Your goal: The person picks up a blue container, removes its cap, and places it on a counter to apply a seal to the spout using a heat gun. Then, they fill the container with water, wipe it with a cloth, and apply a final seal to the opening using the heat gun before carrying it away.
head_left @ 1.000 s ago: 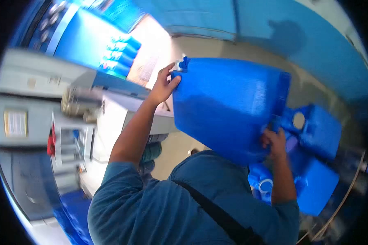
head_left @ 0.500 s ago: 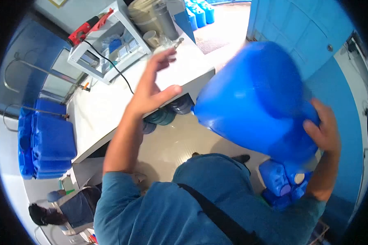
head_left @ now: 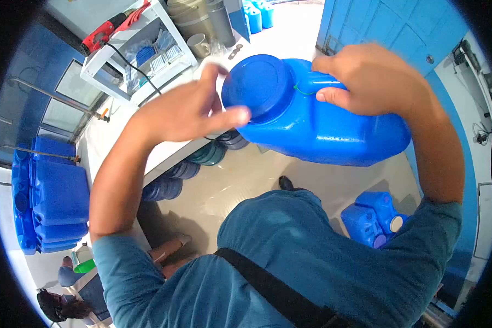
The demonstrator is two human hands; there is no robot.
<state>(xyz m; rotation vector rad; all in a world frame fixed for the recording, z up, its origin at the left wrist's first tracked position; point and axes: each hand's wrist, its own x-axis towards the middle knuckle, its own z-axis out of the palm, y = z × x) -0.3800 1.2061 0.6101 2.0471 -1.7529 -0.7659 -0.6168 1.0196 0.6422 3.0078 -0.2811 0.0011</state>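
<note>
A large blue water jug point(head_left: 333, 131) hangs tilted in front of me, its wide round blue cap point(head_left: 257, 85) turned to the left. My right hand point(head_left: 369, 79) is wrapped round the jug's handle, where a thin green tie shows beside the neck. On the cap side is my left hand point(head_left: 186, 109), slightly blurred, with thumb and fingers spread apart. Its thumb tip overlaps the cap's lower left edge in this view, and the other fingers reach up along the cap's left side.
A white counter point(head_left: 117, 123) on the left bears a white shelf box point(head_left: 139, 60), a red tool point(head_left: 101, 35) and a mug point(head_left: 198, 45). More blue jugs stand at the left point(head_left: 60, 188) and on the floor at right point(head_left: 366, 221). Another person point(head_left: 87, 295) is at lower left.
The jug has turned so its cap faces left and its handle shows on top. My right hand has moved up onto the handle; my left hand has come down to the cap's edge.
</note>
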